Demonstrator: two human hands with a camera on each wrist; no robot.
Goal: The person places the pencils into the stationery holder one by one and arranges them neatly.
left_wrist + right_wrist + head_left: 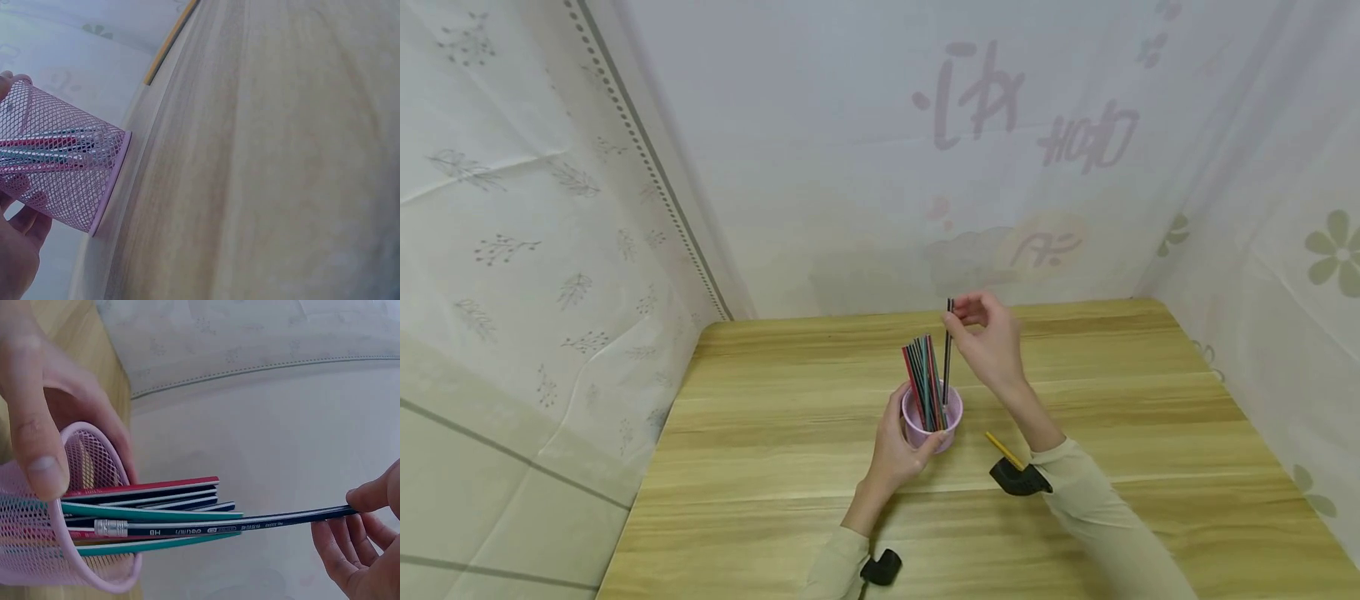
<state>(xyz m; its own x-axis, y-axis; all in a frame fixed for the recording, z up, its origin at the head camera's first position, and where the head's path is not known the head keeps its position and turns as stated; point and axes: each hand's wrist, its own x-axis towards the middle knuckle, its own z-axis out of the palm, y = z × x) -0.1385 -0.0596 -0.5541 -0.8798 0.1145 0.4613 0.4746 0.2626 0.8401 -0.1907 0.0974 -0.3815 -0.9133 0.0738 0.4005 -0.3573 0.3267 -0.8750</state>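
The left hand [897, 450] wraps its fingers round the pink mesh cup [931, 427], which stands on the wooden table [775, 467] full of upright pencils [923, 379]. Just right of that grasp, the right hand [992, 342] pinches the top of a dark pencil [947, 350] whose lower end sits inside the cup. Only the right wrist view shows this pencil's printed lettering; the left wrist view alone shows the cup's base against the table.

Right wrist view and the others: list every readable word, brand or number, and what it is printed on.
"HB" on the dark pencil pinched by the right hand.
A brand word beside it on the same pencil: too small to read.
Pinkish characters on the backdrop sheet: too faint to read.
Pink mesh cup in the left hand: no text.
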